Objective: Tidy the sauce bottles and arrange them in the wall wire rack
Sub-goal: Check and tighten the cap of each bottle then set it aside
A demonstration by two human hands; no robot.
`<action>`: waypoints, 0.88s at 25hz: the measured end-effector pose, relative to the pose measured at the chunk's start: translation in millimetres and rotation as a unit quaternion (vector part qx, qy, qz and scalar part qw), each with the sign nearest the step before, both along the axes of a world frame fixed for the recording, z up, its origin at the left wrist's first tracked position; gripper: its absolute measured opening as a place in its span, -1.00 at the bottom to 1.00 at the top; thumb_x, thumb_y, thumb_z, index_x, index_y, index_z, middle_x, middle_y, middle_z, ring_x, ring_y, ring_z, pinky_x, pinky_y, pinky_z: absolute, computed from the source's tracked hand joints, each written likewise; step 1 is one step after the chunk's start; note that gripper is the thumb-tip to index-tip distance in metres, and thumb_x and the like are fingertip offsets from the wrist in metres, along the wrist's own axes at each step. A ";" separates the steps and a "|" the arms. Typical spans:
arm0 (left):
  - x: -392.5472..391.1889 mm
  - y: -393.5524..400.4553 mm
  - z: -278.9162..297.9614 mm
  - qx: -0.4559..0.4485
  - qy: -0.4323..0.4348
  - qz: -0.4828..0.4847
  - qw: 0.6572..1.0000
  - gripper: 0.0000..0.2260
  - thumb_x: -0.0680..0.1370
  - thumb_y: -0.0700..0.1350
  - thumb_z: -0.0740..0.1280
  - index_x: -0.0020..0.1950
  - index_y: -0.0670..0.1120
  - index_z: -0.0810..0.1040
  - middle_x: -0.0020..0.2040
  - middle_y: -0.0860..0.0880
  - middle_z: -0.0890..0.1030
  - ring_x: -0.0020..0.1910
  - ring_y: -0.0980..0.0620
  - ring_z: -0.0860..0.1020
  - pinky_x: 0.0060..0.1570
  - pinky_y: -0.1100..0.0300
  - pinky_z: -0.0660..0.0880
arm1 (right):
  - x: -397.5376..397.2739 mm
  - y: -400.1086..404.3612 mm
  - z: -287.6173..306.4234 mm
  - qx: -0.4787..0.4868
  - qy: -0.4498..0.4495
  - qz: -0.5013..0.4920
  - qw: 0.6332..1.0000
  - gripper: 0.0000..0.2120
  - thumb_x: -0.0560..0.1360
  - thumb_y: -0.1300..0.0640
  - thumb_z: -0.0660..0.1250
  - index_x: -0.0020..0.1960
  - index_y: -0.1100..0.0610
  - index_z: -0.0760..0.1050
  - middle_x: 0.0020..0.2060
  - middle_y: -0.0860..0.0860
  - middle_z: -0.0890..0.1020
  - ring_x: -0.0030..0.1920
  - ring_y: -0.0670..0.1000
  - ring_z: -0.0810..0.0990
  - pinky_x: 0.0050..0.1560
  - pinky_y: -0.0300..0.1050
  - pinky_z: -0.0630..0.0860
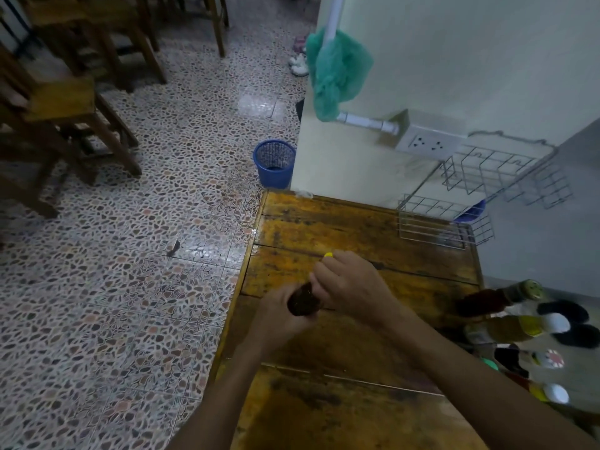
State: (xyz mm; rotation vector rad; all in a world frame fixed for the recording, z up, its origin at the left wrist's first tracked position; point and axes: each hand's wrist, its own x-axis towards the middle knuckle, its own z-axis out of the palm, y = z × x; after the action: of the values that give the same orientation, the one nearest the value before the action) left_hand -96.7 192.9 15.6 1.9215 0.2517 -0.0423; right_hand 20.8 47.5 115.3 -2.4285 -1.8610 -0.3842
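A dark sauce bottle (303, 302) with a yellow cap (328, 254) is held over the wooden table (324, 401). My left hand (279, 315) grips its lower body. My right hand (349, 284) is closed around its neck and cap end. The wall wire rack has an upper basket (500, 173) and a lower basket (441, 222), both fixed to the wall at the far right; I see no bottles in them. Several more sauce bottles (506, 329) stand at the table's right edge, among them a dark one (487, 302) and a yellowish one.
A blue wastebasket (275, 164) stands on the tiled floor by the table's far corner. A wall socket (428, 142) and a green bag (337, 73) on a white pipe are above the rack. Wooden chairs (65, 102) fill the far left.
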 end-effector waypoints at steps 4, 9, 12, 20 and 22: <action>-11.7 -29.5 4.6 0.155 0.012 -0.002 0.988 -0.63 0.32 0.16 0.47 0.06 0.07 0.53 -0.14 0.11 0.63 -0.21 0.09 0.59 -0.26 0.12 0.56 | -17.7 -36.0 -2.9 -0.039 0.229 -0.285 0.930 -0.77 0.69 0.03 0.07 -0.05 0.11 0.41 -0.27 0.09 0.57 -0.31 0.14 0.56 -0.38 -0.04 0.30; -29.5 -75.0 2.5 0.280 -0.013 -0.049 0.959 -0.66 0.30 0.13 0.49 -0.05 0.05 0.48 -0.15 0.07 0.63 -0.24 0.05 0.58 -0.36 0.22 0.36 | -43.8 -86.0 -10.5 -0.112 0.380 -0.405 0.824 -0.63 0.72 0.02 0.00 0.00 0.16 0.51 -0.12 0.11 0.61 -0.06 0.19 0.62 -0.26 -0.08 0.35; -32.2 -88.6 17.4 0.070 0.076 -0.082 0.991 -0.69 0.35 0.05 0.52 -0.01 0.16 0.46 -0.16 0.14 0.60 -0.23 0.10 0.55 -0.36 0.16 0.43 | -61.7 -111.2 -1.3 -0.068 0.227 -0.331 0.913 -0.60 0.68 -0.22 -0.01 0.01 0.04 0.45 -0.24 -0.08 0.52 -0.27 -0.03 0.50 -0.41 -0.20 0.31; -35.2 -106.8 52.3 -0.084 0.091 -0.203 0.971 -0.73 0.41 -0.04 0.52 0.08 0.12 0.59 -0.16 0.11 0.61 -0.27 0.11 0.55 -0.30 0.15 0.45 | -61.3 -159.0 26.0 0.009 0.056 -0.075 0.996 -0.69 0.71 -0.04 0.05 -0.09 0.05 0.43 -0.30 -0.02 0.51 -0.32 0.00 0.42 -0.43 -0.07 0.37; -33.2 -112.6 53.1 0.010 0.087 -0.176 0.980 -0.65 0.35 0.10 0.51 0.10 0.16 0.58 -0.14 0.10 0.64 -0.25 0.12 0.58 -0.28 0.03 0.51 | -65.9 -160.5 18.9 0.043 0.118 -0.169 0.978 -0.65 0.71 -0.08 -0.02 -0.12 0.02 0.39 -0.36 -0.05 0.50 -0.40 -0.01 0.44 -0.46 -0.01 0.43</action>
State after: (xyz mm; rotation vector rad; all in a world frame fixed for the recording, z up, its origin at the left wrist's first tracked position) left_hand -129.9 80.3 68.6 1.9645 0.0244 -0.4467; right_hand -45.1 -113.0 134.2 -2.5972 -1.3159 -0.1737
